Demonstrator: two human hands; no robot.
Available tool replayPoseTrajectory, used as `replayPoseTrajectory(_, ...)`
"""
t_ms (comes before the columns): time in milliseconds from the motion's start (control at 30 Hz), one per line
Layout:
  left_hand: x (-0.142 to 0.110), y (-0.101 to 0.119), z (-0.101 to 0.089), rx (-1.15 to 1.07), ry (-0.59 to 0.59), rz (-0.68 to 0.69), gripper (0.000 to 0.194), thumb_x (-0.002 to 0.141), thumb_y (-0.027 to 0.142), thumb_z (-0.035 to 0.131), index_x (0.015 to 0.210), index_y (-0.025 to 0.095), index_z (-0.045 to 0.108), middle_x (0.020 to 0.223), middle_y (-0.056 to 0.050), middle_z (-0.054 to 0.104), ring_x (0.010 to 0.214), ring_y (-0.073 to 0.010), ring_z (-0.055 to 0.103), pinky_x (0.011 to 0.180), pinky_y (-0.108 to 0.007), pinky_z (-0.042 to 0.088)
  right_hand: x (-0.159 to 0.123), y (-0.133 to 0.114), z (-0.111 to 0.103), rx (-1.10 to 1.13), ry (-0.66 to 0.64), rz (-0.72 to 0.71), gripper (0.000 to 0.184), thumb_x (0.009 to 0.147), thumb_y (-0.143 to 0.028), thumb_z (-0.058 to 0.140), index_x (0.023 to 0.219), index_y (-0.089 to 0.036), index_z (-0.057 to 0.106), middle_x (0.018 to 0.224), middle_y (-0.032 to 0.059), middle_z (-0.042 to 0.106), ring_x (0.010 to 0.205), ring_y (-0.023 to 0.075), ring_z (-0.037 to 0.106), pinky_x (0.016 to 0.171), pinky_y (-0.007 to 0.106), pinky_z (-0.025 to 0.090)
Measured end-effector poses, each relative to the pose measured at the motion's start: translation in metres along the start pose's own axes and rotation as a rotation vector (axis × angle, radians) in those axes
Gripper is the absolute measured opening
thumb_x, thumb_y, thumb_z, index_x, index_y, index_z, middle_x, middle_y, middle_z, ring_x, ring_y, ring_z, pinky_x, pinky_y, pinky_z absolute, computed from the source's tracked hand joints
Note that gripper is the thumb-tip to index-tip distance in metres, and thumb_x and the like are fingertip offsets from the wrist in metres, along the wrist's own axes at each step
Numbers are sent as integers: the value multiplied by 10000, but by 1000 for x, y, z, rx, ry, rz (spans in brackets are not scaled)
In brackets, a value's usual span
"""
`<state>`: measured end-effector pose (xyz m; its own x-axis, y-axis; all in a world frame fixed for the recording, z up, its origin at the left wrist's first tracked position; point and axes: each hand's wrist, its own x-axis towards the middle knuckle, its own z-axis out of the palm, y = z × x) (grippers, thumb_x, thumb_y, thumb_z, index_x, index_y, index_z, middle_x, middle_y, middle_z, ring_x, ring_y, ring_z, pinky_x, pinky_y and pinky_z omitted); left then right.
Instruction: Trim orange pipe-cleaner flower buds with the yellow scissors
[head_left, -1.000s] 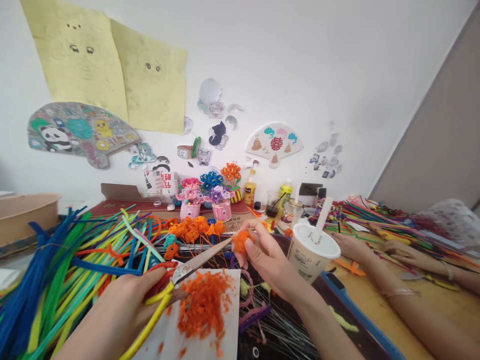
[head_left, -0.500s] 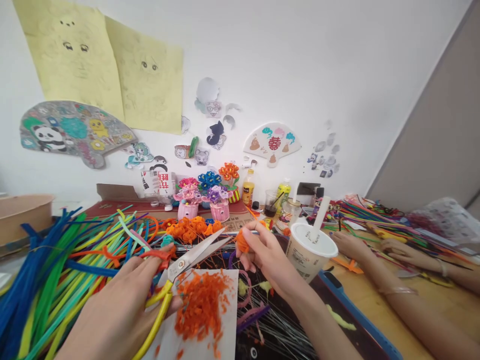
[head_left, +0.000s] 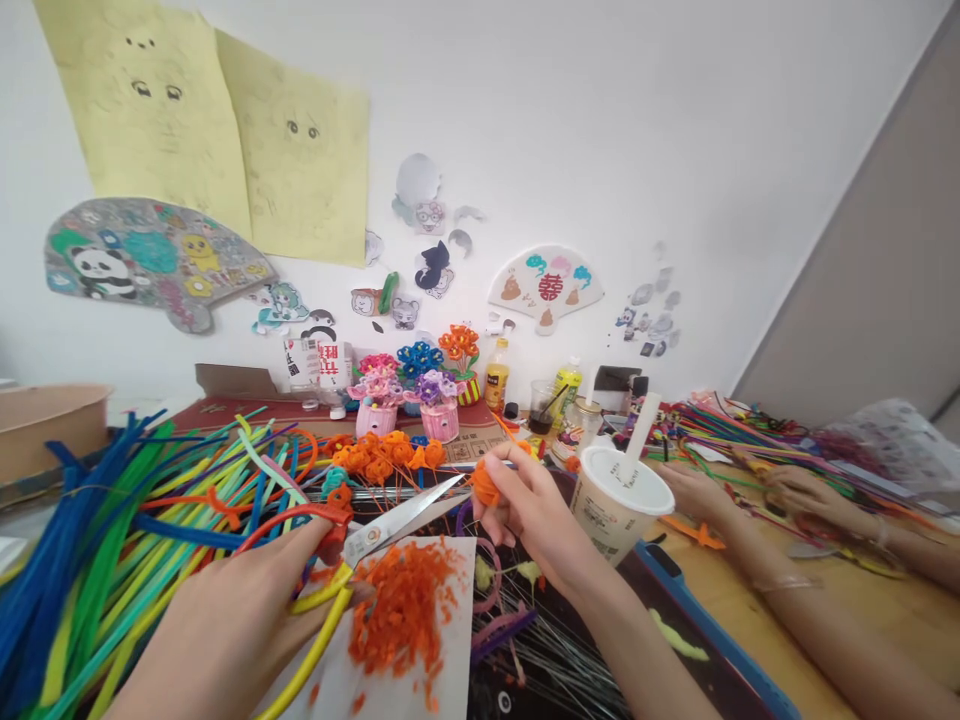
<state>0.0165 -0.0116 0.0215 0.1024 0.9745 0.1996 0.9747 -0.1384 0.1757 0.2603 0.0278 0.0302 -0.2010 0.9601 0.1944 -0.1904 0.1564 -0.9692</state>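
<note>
My left hand is closed round the handles of a pair of scissors, one grip red and the other yellow. The blades point right, with their tips near an orange fuzzy pipe-cleaner piece. That small piece is pinched between the thumb and fingers of my right hand. Below the blades, orange fuzz clippings are heaped on a white sheet of paper. Behind the scissors lie several orange pipe-cleaner flowers, with a teal one nearer my left hand.
Bundles of coloured pipe cleaners spread over the left side. A lidded paper cup with a straw stands by my right wrist. Potted craft flowers and bottles line the back. At right, another person's hands work over the table.
The scissor blades have closed somewhat, and their tips are nearer the orange piece. My right hand stays almost in place. The other person's hands at right have shifted slightly.
</note>
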Motion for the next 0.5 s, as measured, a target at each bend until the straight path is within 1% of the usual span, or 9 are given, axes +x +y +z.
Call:
replayPoseTrajectory(67, 0, 1, 1, 73, -72, 20, 400, 806, 537, 417, 963, 242, 637, 849, -79, 765, 774, -314, 719, 634, -337, 463, -1, 0, 0, 8, -27, -6, 334, 845, -508, 587, 826, -207, 444, 594, -35, 621, 371, 55, 466, 355, 151, 268)
replayPoseTrajectory(133, 0, 2, 1, 76, -90, 23, 410, 824, 542, 384, 960, 243, 630, 877, -84, 762, 804, -315, 717, 641, -338, 462, -3, -1, 0, 17, -45, -11, 325, 851, -501, 583, 828, -209, 441, 599, -35, 619, 369, 54, 461, 355, 155, 263)
replayPoseTrajectory(200, -1, 3, 1, 63, -116, 11, 391, 833, 530, 371, 918, 246, 626, 863, -81, 760, 791, -308, 715, 629, -328, 453, -4, -3, 1, 27, -54, -11, 314, 856, -490, 583, 819, -210, 444, 581, -43, 601, 373, 57, 455, 360, 160, 259)
replayPoseTrajectory(333, 0, 5, -1, -33, -148, 39, 357, 844, 500, 379, 861, 237, 621, 852, -66, 747, 758, -263, 700, 629, -298, 439, -5, -5, -1, 78, -85, -14, 293, 880, -463, 567, 796, -204, 461, 577, -39, 589, 383, 55, 435, 373, 174, 241)
replayPoseTrajectory(500, 0, 7, -2, -134, -157, 57, 390, 841, 544, 412, 857, 221, 631, 780, -37, 723, 686, -215, 662, 611, -272, 433, -5, -4, -3, 125, -122, -22, 279, 905, -434, 547, 779, -196, 473, 611, -25, 597, 394, 48, 418, 383, 180, 240)
